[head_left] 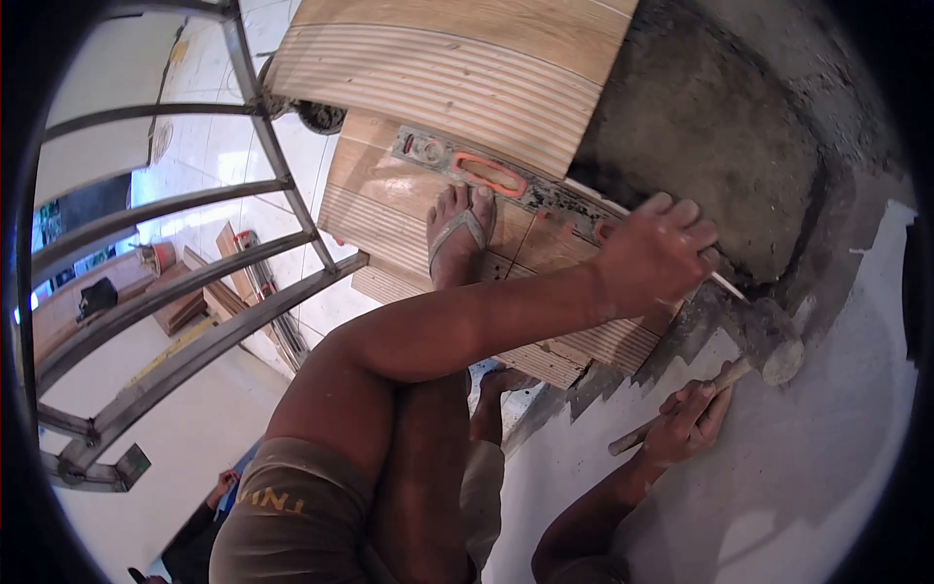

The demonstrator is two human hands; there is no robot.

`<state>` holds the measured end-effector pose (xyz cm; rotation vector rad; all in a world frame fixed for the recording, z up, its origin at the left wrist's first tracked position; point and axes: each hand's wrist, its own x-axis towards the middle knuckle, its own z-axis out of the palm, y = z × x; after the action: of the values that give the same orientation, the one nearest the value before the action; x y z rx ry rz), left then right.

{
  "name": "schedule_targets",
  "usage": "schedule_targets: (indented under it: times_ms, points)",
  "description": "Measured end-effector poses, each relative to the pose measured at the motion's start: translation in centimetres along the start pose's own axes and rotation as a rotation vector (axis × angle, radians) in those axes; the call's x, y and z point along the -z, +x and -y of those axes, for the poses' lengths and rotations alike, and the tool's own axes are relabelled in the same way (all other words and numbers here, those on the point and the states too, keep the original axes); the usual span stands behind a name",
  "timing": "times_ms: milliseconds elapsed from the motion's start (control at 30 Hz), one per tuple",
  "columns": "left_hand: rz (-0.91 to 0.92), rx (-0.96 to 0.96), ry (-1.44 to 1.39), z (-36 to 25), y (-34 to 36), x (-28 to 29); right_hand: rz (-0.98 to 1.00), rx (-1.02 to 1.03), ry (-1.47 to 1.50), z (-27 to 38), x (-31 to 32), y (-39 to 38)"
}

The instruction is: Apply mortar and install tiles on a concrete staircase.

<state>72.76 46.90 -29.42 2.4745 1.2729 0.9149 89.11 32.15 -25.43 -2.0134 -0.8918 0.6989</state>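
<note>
My left hand (658, 248) curls over a thin pale strip (725, 284) at the edge of the dark wet mortar bed (710, 136). My right hand (687, 423) grips the handle of a mallet (781, 352), whose round head lies beside the mortar. A dirty spirit level (428, 148) with orange-rimmed openings lies on the wood-look step tiles (375, 180), partly behind my left hand. My sandalled left foot (455, 226) stands against it. A large tile with a ribbed band (438, 68) lies above the level.
A metal railing frame (209, 251) runs down the left. Below it are stacked boards (185, 311), a bucket (159, 255) and long tools (272, 297) on the floor. A dark container (321, 117) sits beside the tiles. Another person's hand (226, 482) shows at lower left. A grey-smeared wall (817, 457) rises at right.
</note>
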Motion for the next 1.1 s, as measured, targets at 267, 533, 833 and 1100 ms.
schedule_targets:
  times_ms: [267,533,833,1100]
  points:
    - [-0.037,0.001,0.001,-0.4,-0.3,-1.5,-0.031,0.060,-0.056,0.3,0.4,-0.3]
    - [-0.081,0.006,-0.010,-0.3,-0.3,-2.1,0.030,-0.042,0.023,-0.6,0.3,0.9]
    - [-0.048,0.022,-0.017,-0.3,-0.2,-2.2,0.002,-0.018,0.048,0.1,0.4,0.6]
    - [-0.076,0.027,-0.021,-0.3,-0.1,-2.1,0.021,0.008,0.069,0.0,0.3,0.8]
